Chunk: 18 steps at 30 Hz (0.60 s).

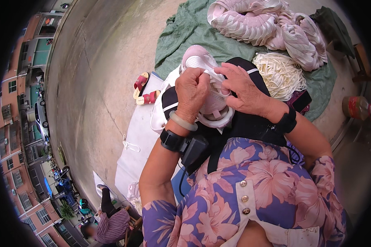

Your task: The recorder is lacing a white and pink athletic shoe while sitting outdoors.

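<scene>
Floral shirt (251, 185) closest, pink-and-white shoe (212, 105) on the black-clad lap (251, 126), toe pointing away. Left hand (191, 91) pinches a white lace (211, 75) over the shoe; right hand (246, 91) beside it, fingers bent, can't tell if gripping

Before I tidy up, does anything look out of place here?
Slightly: a white cord lies looped by itself at the edge of the white sheet, apart from the pale lace heap, and the red sandals sit askew rather than side by side. Where visible, the handled shoe shows no damage.
</scene>
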{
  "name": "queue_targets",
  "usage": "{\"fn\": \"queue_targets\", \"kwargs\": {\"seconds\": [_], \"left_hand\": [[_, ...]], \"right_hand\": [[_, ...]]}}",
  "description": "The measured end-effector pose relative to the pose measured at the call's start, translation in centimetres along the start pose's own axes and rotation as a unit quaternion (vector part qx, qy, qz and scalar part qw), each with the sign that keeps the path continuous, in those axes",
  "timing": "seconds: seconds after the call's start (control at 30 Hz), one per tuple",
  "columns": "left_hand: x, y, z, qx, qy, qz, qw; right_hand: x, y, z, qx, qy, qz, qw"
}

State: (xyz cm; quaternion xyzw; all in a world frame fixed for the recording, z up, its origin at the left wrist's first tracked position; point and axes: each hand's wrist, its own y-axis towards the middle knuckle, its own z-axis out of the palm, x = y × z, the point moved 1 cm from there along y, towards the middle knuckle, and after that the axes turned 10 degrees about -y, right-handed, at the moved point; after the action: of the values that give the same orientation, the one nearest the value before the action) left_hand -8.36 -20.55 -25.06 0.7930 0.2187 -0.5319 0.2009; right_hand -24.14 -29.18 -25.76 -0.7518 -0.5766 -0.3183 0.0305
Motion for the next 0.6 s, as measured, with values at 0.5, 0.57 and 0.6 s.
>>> {"fn": "queue_targets", "kwargs": {"seconds": [0.5,0.57,0.6], "left_hand": [[1.6,-5.0,-7.7,0.082,0.266,0.135,0.951],[1.6,-5.1,-7.7,0.112,0.263,0.138,0.948],[1.5,-5.0,-7.6,0.114,0.263,0.139,0.948]], "right_hand": [[-12.6,-14.6,-8.9,0.119,-0.351,0.227,0.901],[-9.8,-11.8,-7.3,0.009,-0.256,0.147,0.956],[-8.1,-10.0,-6.5,-0.011,-0.193,0.127,0.973]]}}
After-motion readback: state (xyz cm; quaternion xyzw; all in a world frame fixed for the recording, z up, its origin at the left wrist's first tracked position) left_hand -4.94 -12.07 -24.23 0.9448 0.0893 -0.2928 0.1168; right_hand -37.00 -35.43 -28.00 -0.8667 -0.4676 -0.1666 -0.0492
